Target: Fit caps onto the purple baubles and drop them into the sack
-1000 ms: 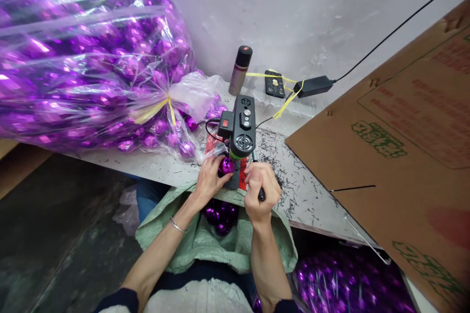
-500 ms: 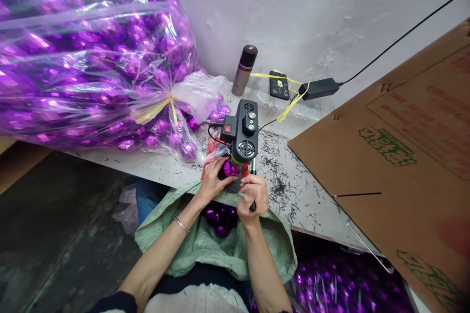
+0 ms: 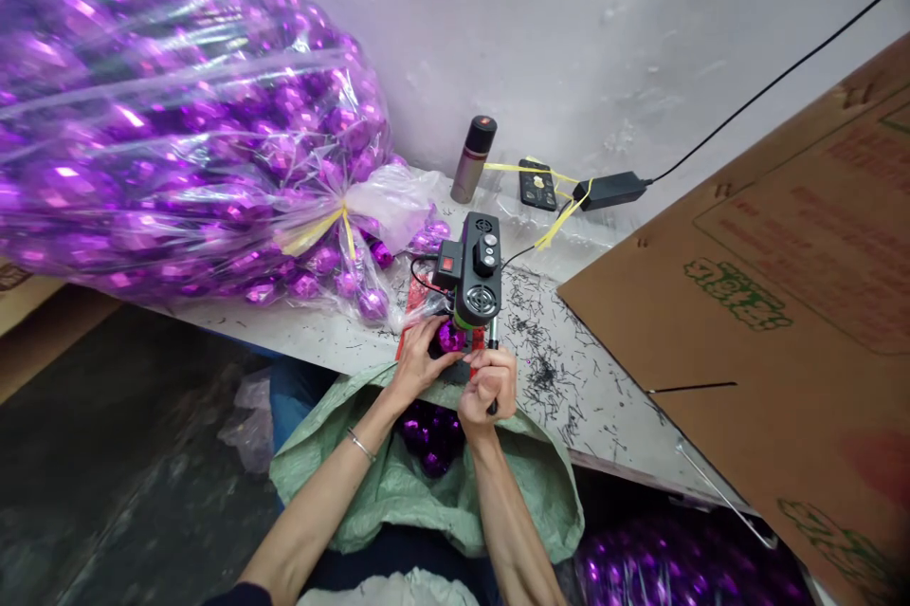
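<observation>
A small black bench machine (image 3: 478, 270) with a red switch stands at the near edge of the white table (image 3: 299, 329). My left hand (image 3: 419, 361) holds a shiny purple ball (image 3: 450, 337) under the machine's head, fingers curled around it. My right hand (image 3: 484, 388) is closed round the machine's black lever handle (image 3: 493, 340), just right of the ball. Below both hands an open green sack (image 3: 398, 478) on my lap holds more purple balls (image 3: 427, 431).
A huge clear bag of purple balls (image 3: 171, 132), tied with yellow ribbon, fills the table's left. A thermos flask (image 3: 473, 159), a phone (image 3: 537, 186) and a power adapter (image 3: 609, 191) stand by the wall. A cardboard sheet (image 3: 768, 303) leans at right. Dark shavings (image 3: 547, 350) litter the tabletop.
My right hand has slid up the lever toward the machine and closer to the ball. The left hand stays on the purple ball. The view has shifted slightly downward.
</observation>
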The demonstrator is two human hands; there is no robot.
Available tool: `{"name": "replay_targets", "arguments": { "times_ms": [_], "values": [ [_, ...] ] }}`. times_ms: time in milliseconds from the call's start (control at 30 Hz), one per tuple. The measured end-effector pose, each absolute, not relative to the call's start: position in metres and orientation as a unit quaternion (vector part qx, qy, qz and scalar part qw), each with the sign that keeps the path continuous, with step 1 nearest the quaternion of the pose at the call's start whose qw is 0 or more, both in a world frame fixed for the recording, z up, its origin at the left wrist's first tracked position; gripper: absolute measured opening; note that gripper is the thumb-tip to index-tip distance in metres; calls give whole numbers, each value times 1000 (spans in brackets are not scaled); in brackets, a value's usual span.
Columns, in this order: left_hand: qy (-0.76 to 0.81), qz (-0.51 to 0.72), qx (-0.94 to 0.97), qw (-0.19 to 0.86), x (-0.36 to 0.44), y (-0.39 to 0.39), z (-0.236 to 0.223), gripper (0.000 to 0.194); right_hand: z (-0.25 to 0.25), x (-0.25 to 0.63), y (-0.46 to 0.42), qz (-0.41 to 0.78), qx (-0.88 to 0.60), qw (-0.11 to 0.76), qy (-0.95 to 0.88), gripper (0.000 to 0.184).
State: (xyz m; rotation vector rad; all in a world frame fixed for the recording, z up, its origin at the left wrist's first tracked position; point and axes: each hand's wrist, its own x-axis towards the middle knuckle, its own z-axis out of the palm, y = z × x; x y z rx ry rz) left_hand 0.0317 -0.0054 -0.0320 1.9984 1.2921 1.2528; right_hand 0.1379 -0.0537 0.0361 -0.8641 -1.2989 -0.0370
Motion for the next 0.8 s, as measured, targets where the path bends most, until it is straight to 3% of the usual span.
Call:
{"name": "replay_targets", "arguments": {
  "times_ms": [267,567,700,800],
  "values": [
    [451,454,733,232,30,0,-31,58,29,137,-56,-19,-398,702,-590,32],
    [437,456,752,189,19,-37,-41,57,112,142,-64,44,-475,666,-574,33],
    [415,428,791,140,-1,-57,-43,78,105,142,-68,28,-471,651,-595,32],
    [444,411,791,92,-17,-18,-22,57,92,141,-70,16,-468,649,-600,32]
  ]
}}
